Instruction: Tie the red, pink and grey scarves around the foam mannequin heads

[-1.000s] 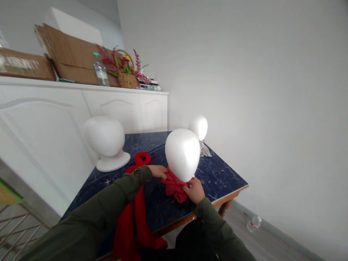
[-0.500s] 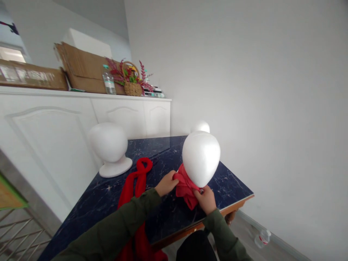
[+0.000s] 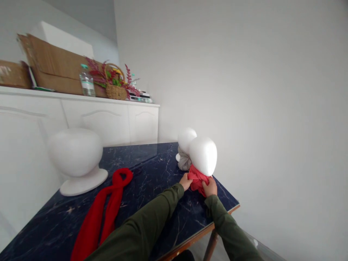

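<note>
A white mannequin head (image 3: 203, 155) stands near the right edge of the table, with a coral-red scarf (image 3: 197, 178) wrapped around its neck. My left hand (image 3: 186, 181) pinches the scarf at its left side. On the other side my right hand (image 3: 210, 187) grips the front folds just below the chin. Right behind is a second white head (image 3: 187, 139) with a grey scarf (image 3: 184, 160) about its neck. A bare third white head (image 3: 77, 154) stands at the left on its round base. Between them a bright red scarf (image 3: 108, 203) lies looped on the table.
The dark blue marbled table (image 3: 146, 163) has a wooden edge. Behind it runs a white cabinet (image 3: 108, 117) bearing cardboard boxes (image 3: 56, 63), a water bottle (image 3: 87, 81) and a flower basket (image 3: 116, 91). A plain wall (image 3: 258, 108) rises at the right.
My hands, the coral-red scarf and its head now sit farther off, beside the grey-scarfed head. The view has swung, and the left head looks larger. Both hands keep hold of the scarf.
</note>
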Action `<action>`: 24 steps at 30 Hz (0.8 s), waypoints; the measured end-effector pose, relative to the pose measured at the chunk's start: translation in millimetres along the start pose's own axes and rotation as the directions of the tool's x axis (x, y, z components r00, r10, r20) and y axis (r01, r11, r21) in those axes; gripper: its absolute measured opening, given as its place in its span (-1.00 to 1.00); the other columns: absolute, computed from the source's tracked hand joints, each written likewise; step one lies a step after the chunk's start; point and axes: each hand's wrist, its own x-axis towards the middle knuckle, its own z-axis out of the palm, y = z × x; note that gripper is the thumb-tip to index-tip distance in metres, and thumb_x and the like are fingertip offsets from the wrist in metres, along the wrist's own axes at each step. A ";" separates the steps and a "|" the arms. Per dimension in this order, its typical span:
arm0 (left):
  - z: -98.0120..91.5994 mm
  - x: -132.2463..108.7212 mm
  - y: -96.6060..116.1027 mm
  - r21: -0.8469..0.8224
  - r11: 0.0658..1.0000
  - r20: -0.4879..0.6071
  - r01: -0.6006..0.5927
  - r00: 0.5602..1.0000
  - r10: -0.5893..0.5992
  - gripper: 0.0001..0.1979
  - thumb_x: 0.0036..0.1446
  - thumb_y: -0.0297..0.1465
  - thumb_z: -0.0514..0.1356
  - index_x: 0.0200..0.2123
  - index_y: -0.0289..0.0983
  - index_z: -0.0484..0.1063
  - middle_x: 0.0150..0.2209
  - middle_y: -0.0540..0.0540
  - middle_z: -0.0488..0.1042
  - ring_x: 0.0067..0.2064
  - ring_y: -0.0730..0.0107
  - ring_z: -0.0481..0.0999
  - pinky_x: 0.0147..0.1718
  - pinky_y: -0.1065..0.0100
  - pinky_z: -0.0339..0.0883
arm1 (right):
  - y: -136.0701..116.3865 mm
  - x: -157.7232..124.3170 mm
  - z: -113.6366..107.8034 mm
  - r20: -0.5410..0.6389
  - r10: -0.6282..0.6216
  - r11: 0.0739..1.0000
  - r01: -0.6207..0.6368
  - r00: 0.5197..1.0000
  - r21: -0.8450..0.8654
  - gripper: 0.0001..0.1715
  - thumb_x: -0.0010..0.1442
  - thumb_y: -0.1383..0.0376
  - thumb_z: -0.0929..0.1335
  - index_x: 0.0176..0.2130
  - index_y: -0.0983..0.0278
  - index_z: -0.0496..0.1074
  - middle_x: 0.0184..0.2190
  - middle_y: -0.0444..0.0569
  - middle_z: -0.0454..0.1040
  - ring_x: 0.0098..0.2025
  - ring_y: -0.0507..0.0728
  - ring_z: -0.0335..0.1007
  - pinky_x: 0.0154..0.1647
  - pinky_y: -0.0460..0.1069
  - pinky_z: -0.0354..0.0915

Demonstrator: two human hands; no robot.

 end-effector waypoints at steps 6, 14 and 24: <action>-17.2 -19.2 -10.4 0.025 0.997 -0.054 0.079 0.996 -0.077 -0.65 -0.04 -0.51 0.16 -0.11 -0.40 0.27 -0.08 -0.31 0.44 -0.09 0.27 0.46 -0.10 0.29 0.30 | 21.0 0.5 11.6 0.014 0.099 0.992 -0.100 0.995 0.074 -0.51 -0.07 0.01 0.28 -0.30 0.34 0.41 -0.34 0.10 0.47 -0.29 0.23 0.37 -0.27 0.05 0.26; -164.9 -173.9 6.4 0.667 0.745 -0.124 0.003 0.987 0.107 -0.68 -0.01 -0.30 0.12 -0.16 -0.27 0.37 -0.12 -0.17 0.46 -0.06 0.20 0.42 -0.01 0.23 0.20 | 22.7 -25.7 -5.6 0.064 0.145 0.980 -0.152 0.987 0.127 -0.17 -0.25 -0.10 0.39 -0.09 0.35 0.30 -0.17 0.14 0.41 -0.17 0.26 0.34 -0.14 0.10 0.24; -216.5 -256.3 -37.7 0.857 0.321 -0.419 0.404 0.908 -0.025 -0.39 0.01 -0.28 0.09 0.12 -0.46 0.13 0.05 -0.41 0.30 0.07 -0.05 0.30 0.00 0.11 0.14 | -34.5 -104.9 -7.5 -0.089 0.140 0.990 -0.141 0.986 -0.008 -0.52 -0.06 -0.13 0.27 -0.56 0.22 0.18 -0.57 -0.08 0.24 -0.44 0.14 0.19 -0.33 0.04 0.15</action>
